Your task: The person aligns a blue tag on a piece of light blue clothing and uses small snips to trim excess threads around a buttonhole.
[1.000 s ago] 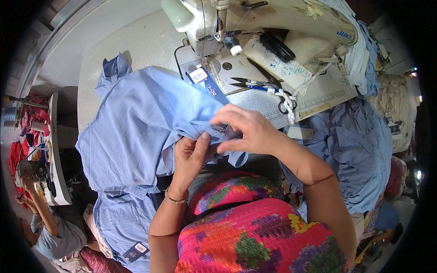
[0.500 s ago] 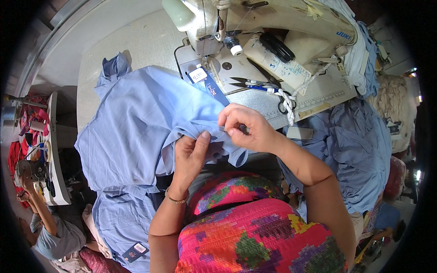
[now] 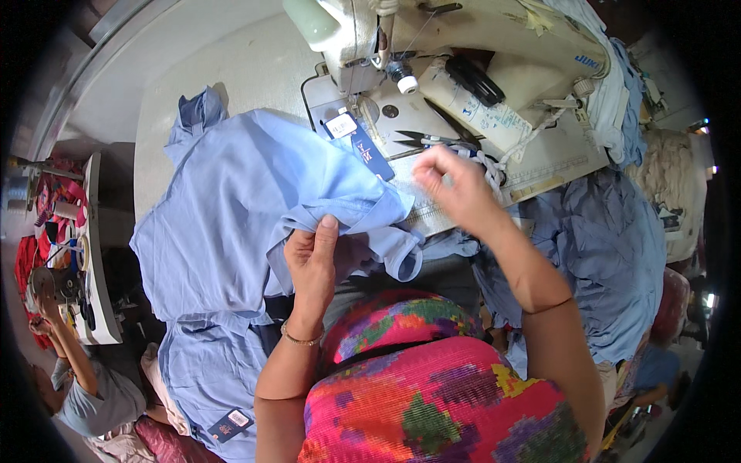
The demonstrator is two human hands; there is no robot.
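Here, the blue garment point(image 3: 224, 201) is gripped by the left hand point(image 3: 311, 253), spread beyond its fingers; the right hand point(image 3: 461, 191) is curled near scissors point(image 3: 424, 142); whether anything is grasped cannot be told.

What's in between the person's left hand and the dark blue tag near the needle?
Just light blue cloth: in the head view, it stretches from the left hand up to the dark blue tag.

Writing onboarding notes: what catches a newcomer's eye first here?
Likely the vivid pink, multicoloured patterned clothing at bottom centre. Then the pale blue cloth garment left of centre, its edge held by the left hand, while the right hand is apart from it. Beyond, upper right, the off-white metal sewing machine.
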